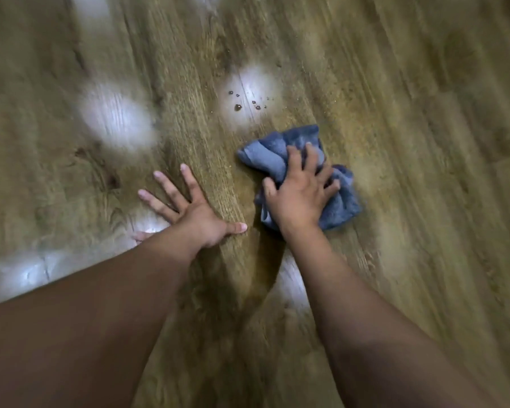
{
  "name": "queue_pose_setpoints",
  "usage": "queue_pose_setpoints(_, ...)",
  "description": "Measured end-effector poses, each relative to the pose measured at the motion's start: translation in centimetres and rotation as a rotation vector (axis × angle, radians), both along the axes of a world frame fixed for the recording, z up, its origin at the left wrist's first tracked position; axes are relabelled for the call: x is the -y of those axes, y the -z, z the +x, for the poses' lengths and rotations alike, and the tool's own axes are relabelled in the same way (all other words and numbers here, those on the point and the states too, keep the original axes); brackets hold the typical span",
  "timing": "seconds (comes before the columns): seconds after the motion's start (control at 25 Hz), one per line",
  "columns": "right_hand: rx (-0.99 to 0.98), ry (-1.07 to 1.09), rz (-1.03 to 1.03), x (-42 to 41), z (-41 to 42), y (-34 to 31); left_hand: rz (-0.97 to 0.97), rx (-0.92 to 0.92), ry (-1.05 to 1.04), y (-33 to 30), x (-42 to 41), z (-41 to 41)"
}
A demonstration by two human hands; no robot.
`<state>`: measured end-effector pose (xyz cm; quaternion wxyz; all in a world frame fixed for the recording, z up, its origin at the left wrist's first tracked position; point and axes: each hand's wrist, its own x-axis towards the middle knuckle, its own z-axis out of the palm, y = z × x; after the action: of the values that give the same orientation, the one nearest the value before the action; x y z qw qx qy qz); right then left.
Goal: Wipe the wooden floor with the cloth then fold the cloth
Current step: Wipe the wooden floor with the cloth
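Observation:
A crumpled blue cloth lies bunched on the wooden floor right of centre. My right hand lies on top of it with spread fingers pressing it down; the fingertips dig into its folds. My left hand is flat on the bare floor to the left of the cloth, fingers splayed and straight, thumb pointing toward the cloth. Several small water drops sit on the floor just beyond the cloth.
Bright light reflections shine on the glossy planks at left, centre and near my forearms. The frame is blurred toward its edges. Nothing else stands on the floor in view.

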<state>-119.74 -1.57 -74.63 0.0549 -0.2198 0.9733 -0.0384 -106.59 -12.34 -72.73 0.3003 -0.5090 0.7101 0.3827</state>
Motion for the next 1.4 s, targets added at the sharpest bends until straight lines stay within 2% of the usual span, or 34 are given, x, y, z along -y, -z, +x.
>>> queue_pose_setpoints(0.12, 0.002, -0.217, 0.009, 1.8, 7.1, 0.6, -0.026, -0.104, -0.028, -0.4, 0.3, 0.6)
queue_pose_setpoints(0.24, -0.005, -0.308, 0.014, 1.4, 7.8, 0.7, -0.16, -0.171, 0.067, -0.6, 4.5, 6.4)
queue_pose_setpoints(0.32, -0.01, -0.324, 0.001, 1.2, 7.1, 0.5, -0.232, -0.1, 0.047, -1.7, 10.0, 12.1)
queue_pose_setpoints(0.44, -0.039, -0.285, 0.007, 1.3, 7.1, 0.3, -0.18, 0.05, -0.176, -3.0, 18.0, 17.7)
queue_pose_setpoints(0.52, -0.029, -0.291, 0.025, 1.3, 7.4, 0.3, -0.109, 0.076, -0.191, -2.6, 20.5, 19.1)
queue_pose_setpoints(0.6, -0.028, -0.28, 0.026, 1.5, 7.4, 0.3, -0.08, 0.061, -0.142, -1.6, 21.0, 19.1)
queue_pose_setpoints(0.8, -0.014, -0.175, 0.006, 5.4, 9.5, -0.1, -0.004, -0.009, -0.195, -0.5, 21.5, 19.6)
queue_pose_setpoints(1.16, 0.077, -0.534, 0.019, 29.3, 16.7, 0.8, -0.016, -0.048, -0.201, -0.4, 21.6, 19.6)
queue_pose_setpoints(1.28, 0.067, -0.628, 0.044, 29.7, 17.8, 0.6, -0.014, -0.044, -0.208, -0.5, 21.6, 19.5)
queue_pose_setpoints(1.4, 0.076, -0.732, 0.027, 24.4, 17.2, 0.3, -0.01, -0.039, -0.208, -0.6, 21.7, 19.5)
